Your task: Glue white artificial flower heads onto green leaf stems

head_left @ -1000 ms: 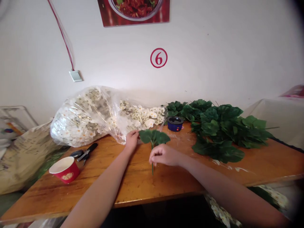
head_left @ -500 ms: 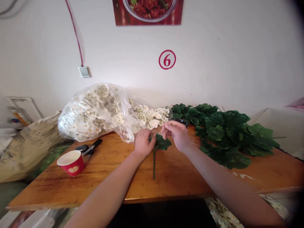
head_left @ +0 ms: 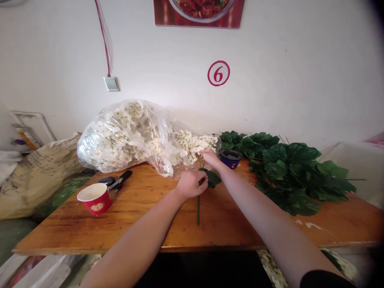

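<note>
My left hand [head_left: 192, 184] is closed round a green leafy stem [head_left: 198, 210], whose lower end points toward the table's front edge; a dark leaf shows to the right of the fingers. Farther back, my right hand [head_left: 210, 157] reaches to the white flowers [head_left: 195, 143] at the open end of a clear plastic bag [head_left: 132, 136]. Its fingertips touch or nearly touch the blossoms, and whether they grip one is too small to tell. Just right of that hand stands a small dark blue pot [head_left: 230, 159] with a red light.
On the wooden table [head_left: 135, 216], a red and white paper cup [head_left: 94, 199] stands at the left, with black-handled scissors [head_left: 120, 180] behind it. A large heap of green leaves [head_left: 288, 168] covers the right side. Behind is a white wall.
My right hand has moved away from the stem, back to the white flowers, and the blue pot now shows. My left hand still holds the stem. The view has shifted slightly.
</note>
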Demonstrator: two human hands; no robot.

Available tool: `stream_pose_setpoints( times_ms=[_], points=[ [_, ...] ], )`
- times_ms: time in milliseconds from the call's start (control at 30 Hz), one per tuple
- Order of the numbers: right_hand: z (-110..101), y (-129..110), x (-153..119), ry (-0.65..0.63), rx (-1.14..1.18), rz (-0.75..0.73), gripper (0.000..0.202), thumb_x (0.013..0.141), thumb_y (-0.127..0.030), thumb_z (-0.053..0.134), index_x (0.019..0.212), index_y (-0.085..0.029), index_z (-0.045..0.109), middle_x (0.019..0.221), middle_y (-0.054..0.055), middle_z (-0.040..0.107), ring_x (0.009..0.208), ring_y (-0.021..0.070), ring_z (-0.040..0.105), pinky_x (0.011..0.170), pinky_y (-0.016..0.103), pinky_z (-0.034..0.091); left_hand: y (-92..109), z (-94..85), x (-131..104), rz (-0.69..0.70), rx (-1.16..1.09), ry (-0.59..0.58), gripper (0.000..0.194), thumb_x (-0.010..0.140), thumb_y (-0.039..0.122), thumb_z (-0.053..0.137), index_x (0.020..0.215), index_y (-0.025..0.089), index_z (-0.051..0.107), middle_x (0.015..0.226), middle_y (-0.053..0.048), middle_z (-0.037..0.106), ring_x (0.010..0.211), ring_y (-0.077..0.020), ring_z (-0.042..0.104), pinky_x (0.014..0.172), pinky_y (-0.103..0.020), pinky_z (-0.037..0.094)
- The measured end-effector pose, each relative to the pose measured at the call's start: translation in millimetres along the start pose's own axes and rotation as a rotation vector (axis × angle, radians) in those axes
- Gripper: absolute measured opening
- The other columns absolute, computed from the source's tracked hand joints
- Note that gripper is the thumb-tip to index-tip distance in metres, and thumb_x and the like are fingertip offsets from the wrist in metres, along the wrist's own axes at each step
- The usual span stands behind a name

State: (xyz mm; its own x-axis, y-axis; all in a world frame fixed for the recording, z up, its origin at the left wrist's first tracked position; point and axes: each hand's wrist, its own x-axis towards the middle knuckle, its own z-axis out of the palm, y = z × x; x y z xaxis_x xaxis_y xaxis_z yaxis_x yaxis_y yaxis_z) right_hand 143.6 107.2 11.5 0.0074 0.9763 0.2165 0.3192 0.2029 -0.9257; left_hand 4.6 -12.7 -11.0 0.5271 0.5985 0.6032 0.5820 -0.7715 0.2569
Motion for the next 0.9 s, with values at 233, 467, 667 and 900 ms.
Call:
stream_pose_setpoints(
  times_ms=[233,467,667,900],
  points=[
    [-37,-16,-40,-0.019,0.564,-0.153,0.019,0.069,-0.025,0.061,0.084,-0.018,0.069,0.097,0.008,0.071,0.090,0.0195,0.067,0.084,0.031,0.053,-21,9.2,8,-0.486,-0.354,0.176,0.020,0.080,0.033,0.058,0.083,0.017,0.069,0.061,0.001,0.060,0.057,-0.0119,0.052,0.057,-0.023,0.038],
    [-44,-22,-76,-0.406,0.569,0.011,0.012,0.060,-0.016,0.069,0.070,-0.012,0.074,0.067,0.008,0.071,0.062,0.0158,0.064,0.066,0.027,0.053,-23,1.9,15,-0.449,-0.647,0.269,0.035,0.071,0.033,0.070,0.101,0.014,0.069,0.092,-0.006,0.072,0.082,-0.0196,0.065,0.076,-0.030,0.050],
    [-38,-22,-79,-0.355,0.267,-0.025,0.013,0.069,-0.019,0.063,0.076,-0.012,0.070,0.066,0.006,0.068,0.062,0.0149,0.064,0.063,0.026,0.050,-29,-2.1,16,-0.412,-0.378,0.296,0.018,0.075,0.019,0.061,0.091,0.014,0.070,0.098,-0.009,0.073,0.092,-0.0227,0.066,0.086,-0.036,0.051],
    [-32,-26,-96,-0.238,-0.104,-0.306,0.088,0.058,-0.029,0.083,0.138,-0.026,0.045,0.105,0.005,0.065,0.072,0.0143,0.061,0.068,0.028,0.047,-38,3.2,13,-0.377,0.056,0.119,0.025,0.083,0.017,0.052,0.098,0.015,0.071,0.101,-0.012,0.073,0.094,-0.0245,0.066,0.084,-0.034,0.051]
  ],
)
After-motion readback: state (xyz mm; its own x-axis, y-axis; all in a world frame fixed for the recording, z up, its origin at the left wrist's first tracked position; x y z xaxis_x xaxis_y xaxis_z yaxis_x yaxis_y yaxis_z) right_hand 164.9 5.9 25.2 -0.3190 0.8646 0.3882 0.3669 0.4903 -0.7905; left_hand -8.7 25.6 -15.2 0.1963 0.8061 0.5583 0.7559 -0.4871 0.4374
